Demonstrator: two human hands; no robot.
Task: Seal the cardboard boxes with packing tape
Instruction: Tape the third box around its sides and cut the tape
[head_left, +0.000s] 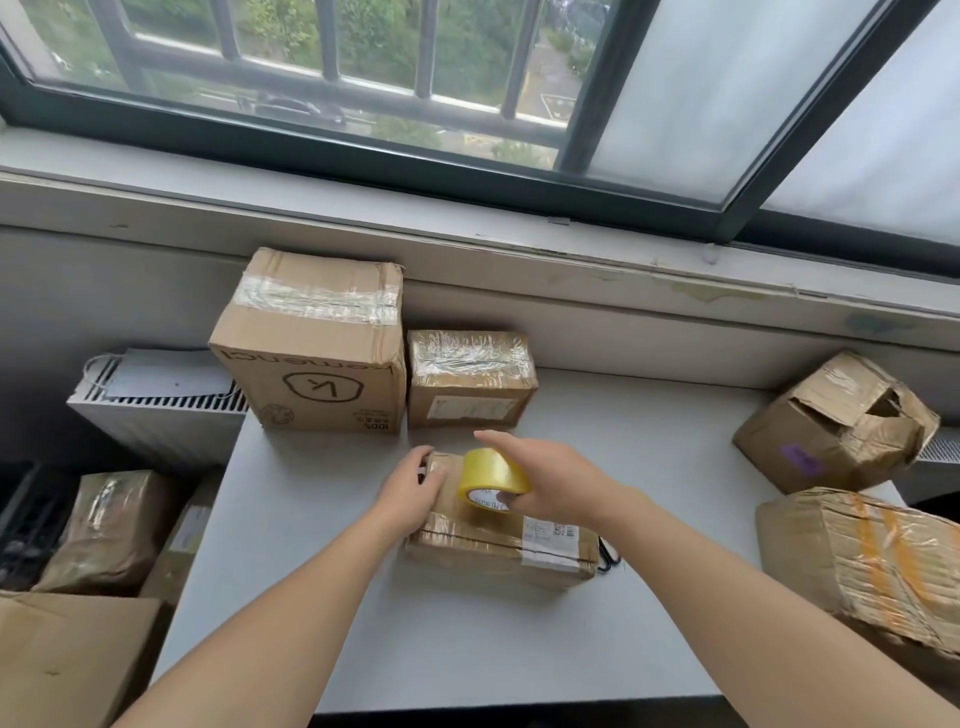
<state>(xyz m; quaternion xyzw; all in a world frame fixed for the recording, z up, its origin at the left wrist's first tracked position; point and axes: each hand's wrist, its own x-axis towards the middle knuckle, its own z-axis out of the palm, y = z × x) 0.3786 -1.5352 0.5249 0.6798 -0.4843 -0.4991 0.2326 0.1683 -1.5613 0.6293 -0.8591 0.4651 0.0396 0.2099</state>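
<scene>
A flat cardboard box with a white label lies in the middle of the white table. My left hand rests on the box's far left corner with fingers curled over its edge. My right hand holds a yellow roll of packing tape upright on top of the box, a finger inside the core and the other fingers stretched over the roll.
Two taped boxes stand at the back: a tall one and a smaller one. A crumpled box and a taped box lie on the right. More parcels and a radiator sit left of the table.
</scene>
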